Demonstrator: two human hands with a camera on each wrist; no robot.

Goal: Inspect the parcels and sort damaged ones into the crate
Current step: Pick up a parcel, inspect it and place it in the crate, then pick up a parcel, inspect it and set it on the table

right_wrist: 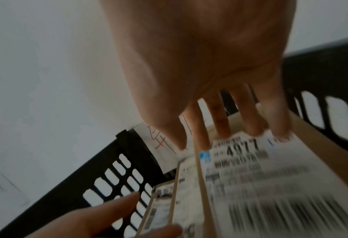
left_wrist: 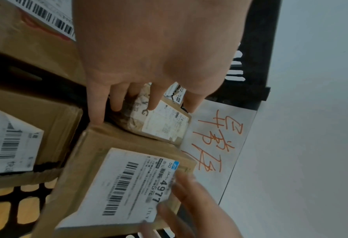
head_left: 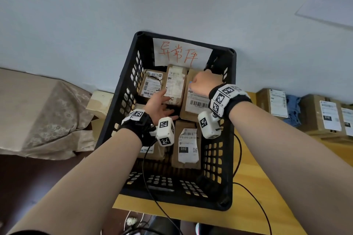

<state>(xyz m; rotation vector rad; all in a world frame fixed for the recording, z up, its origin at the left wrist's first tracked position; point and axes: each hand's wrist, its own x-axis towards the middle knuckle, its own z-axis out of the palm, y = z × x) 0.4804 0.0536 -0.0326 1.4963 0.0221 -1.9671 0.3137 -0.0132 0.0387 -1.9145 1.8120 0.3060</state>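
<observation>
The black perforated plastic crate (head_left: 122, 99) sits on the yellow wooden table (head_left: 254, 192); inside it a brown cardboard parcel with a white barcode label (head_left: 198, 101) lies flat at the right, long axis running toward the far wall's handwritten paper sign (head_left: 181, 52). Only the wrist views show "4977" on the label. The right hand (head_left: 200, 84) rests straight fingers on its far end, and the left hand (head_left: 158, 108) hangs relaxed, holding nothing, over a crumpled brown parcel (left_wrist: 159, 120).

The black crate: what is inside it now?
The black crate holds several labelled cardboard parcels and both hands; a handwritten paper sign leans on its far wall. Anything beneath the parcels is covered.
</observation>
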